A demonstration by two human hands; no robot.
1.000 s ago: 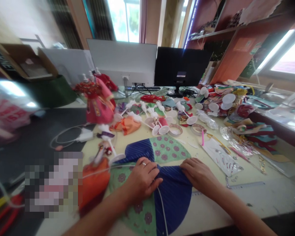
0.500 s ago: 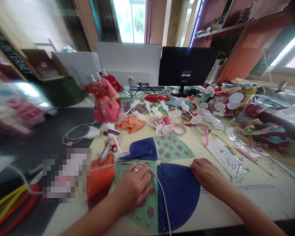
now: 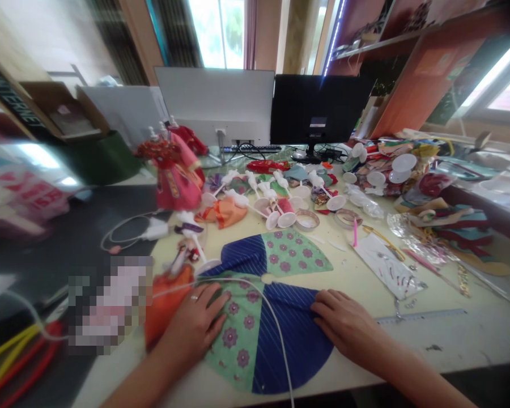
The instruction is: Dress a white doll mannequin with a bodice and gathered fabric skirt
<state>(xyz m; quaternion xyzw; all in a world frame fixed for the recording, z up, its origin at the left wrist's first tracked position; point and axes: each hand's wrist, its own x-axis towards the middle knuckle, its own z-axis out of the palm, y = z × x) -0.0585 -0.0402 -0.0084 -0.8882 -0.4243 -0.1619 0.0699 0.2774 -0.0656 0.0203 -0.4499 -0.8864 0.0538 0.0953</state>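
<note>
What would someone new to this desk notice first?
Probably the round patchwork cloth in front, with green flowered panels and dark blue striped ones, the left hand on a green panel and the right hand on a blue one. Next, the bright pink dress standing at the back left, and the black monitor behind the clutter of small white stands.

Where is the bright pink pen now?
Head view, right of centre: the pen is beside the right-hand brownish tape roll, by the far left corner of the flat white sheet.
</note>
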